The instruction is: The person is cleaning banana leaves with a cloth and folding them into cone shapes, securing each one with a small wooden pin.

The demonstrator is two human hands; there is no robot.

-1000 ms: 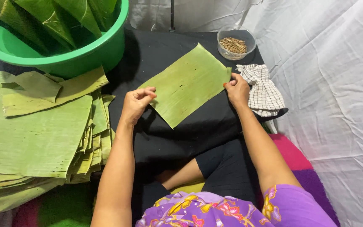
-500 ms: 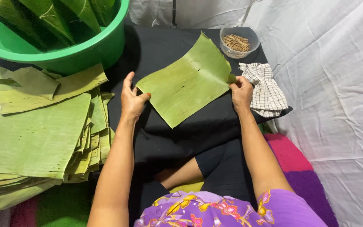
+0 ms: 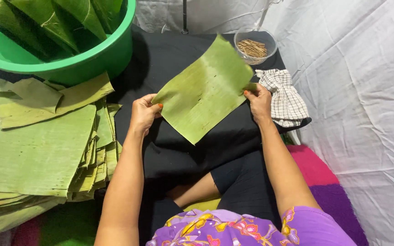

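Now both hands, left (image 3: 143, 112) and right (image 3: 257, 99), grip the banana leaf (image 3: 204, 91), lifted steeper off the black cloth (image 3: 169, 59).

The person wears a purple top (image 3: 251, 228) printed with yellow, pink and orange flowers; its short sleeves end high on the upper arms, well back from each hand. Both forearms are bare, without watch or bracelet. Orange-red polish coats the fingernails of the left hand (image 3: 143, 114) and the right hand (image 3: 258, 100). Dark cropped trousers (image 3: 242, 182) cover the folded legs.
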